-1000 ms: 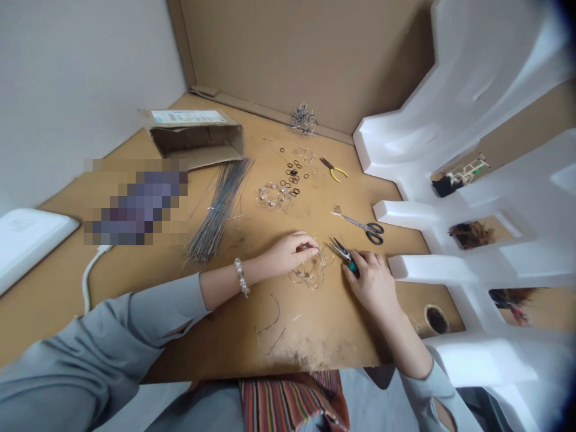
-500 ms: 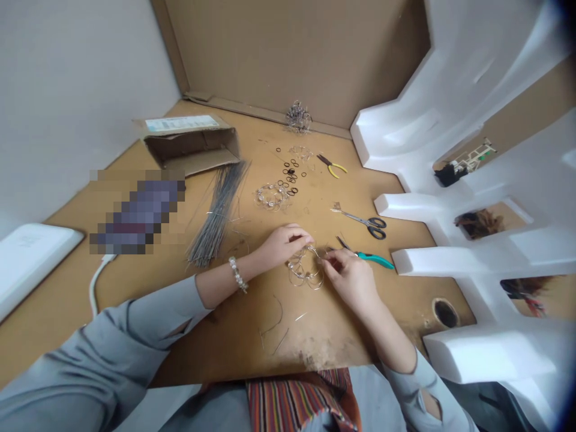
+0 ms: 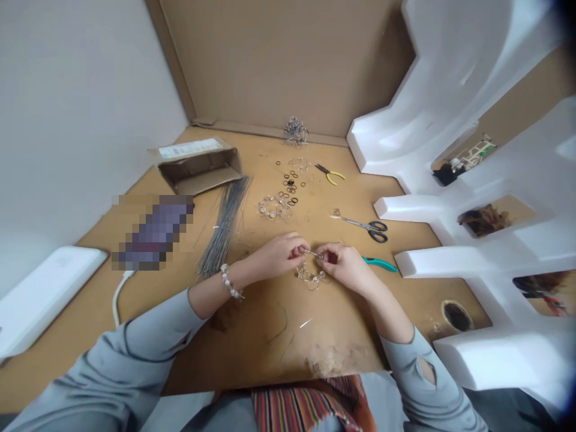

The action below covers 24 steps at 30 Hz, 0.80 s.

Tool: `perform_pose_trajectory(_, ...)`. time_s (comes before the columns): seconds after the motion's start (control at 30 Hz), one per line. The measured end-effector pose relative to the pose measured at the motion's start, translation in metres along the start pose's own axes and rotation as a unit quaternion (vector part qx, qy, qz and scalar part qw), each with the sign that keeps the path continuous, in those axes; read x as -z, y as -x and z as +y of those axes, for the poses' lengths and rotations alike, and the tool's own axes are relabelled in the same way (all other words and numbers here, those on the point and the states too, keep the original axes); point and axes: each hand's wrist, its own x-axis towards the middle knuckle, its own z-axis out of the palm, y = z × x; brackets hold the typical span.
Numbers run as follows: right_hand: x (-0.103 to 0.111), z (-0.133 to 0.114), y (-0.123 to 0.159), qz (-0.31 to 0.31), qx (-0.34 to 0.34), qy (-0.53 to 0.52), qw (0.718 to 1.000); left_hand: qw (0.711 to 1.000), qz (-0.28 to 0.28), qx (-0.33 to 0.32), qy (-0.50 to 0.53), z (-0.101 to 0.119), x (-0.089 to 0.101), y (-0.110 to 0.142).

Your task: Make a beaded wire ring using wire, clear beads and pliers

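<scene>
The beaded wire ring [image 3: 310, 278] is in front of the person, at the near part of the worktop [image 3: 351, 300]; it serves here as the centre of the clock, with twelve pointing away from the body. The left hand [image 3: 288, 253] comes to it from ten o'clock, and the right hand [image 3: 341, 263] from two o'clock. The fingertips of both hands are closed, and they pinch the far side of the ring, where a short length of wire passes between them. Whether the ring touches the worktop, I cannot tell.

At three o'clock, a teal-handled tool [image 3: 381, 264] lies partly hidden behind the right hand. The black-handled scissors [image 3: 369, 227] are at two o'clock, and the yellow-handled pliers [image 3: 330, 174] are farther away, between twelve and one. Small dark rings [image 3: 290, 187] lie scattered between eleven and twelve. Just beside them, at eleven, there is a second beaded ring [image 3: 273, 207]. A tangled clump of wire [image 3: 296, 131] is near twelve, close to the cardboard wall [image 3: 288, 66]. At ten o'clock lies a bundle of straight grey wires [image 3: 224, 231], which reaches to the open cardboard box [image 3: 193, 151].
</scene>
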Motion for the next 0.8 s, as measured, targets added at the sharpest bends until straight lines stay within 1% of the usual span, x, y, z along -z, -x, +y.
perform_pose_trajectory(0.07,0.004,0.002,-0.003,-0.025,0.000,-0.013,1.000,1.000,0.001,0.011,-0.006,0.000,0.000,0.002)
perform_pose_trajectory(0.17,0.006,0.004,-0.003,-0.038,0.001,-0.034,0.999,0.999,0.006,0.044,-0.007,0.004,-0.002,0.006)
perform_pose_trajectory(0.27,0.009,0.012,-0.001,-0.042,-0.004,-0.071,0.997,0.997,0.019,0.071,0.003,0.010,-0.002,0.011)
perform_pose_trajectory(0.33,0.013,0.018,0.002,-0.032,-0.011,-0.108,0.994,0.996,0.029,0.082,0.004,0.013,0.000,0.013)
perform_pose_trajectory(0.4,0.019,0.024,0.005,-0.026,-0.037,-0.145,0.988,0.995,0.039,0.089,-0.002,0.017,0.002,0.013)
perform_pose_trajectory(0.5,0.025,0.028,0.011,-0.055,-0.080,-0.171,0.980,0.996,0.037,0.075,-0.027,0.023,0.004,0.007)
perform_pose_trajectory(0.57,0.025,0.026,0.014,-0.064,-0.073,-0.147,0.984,0.997,0.031,0.053,-0.051,0.027,0.003,0.000)
perform_pose_trajectory(0.67,0.023,0.022,0.017,-0.037,-0.046,-0.075,0.995,0.997,0.025,0.031,-0.065,0.030,-0.001,-0.008)
perform_pose_trajectory(0.8,0.020,0.017,0.018,-0.030,-0.034,0.008,0.999,0.998,0.037,0.048,-0.032,0.024,-0.002,-0.009)
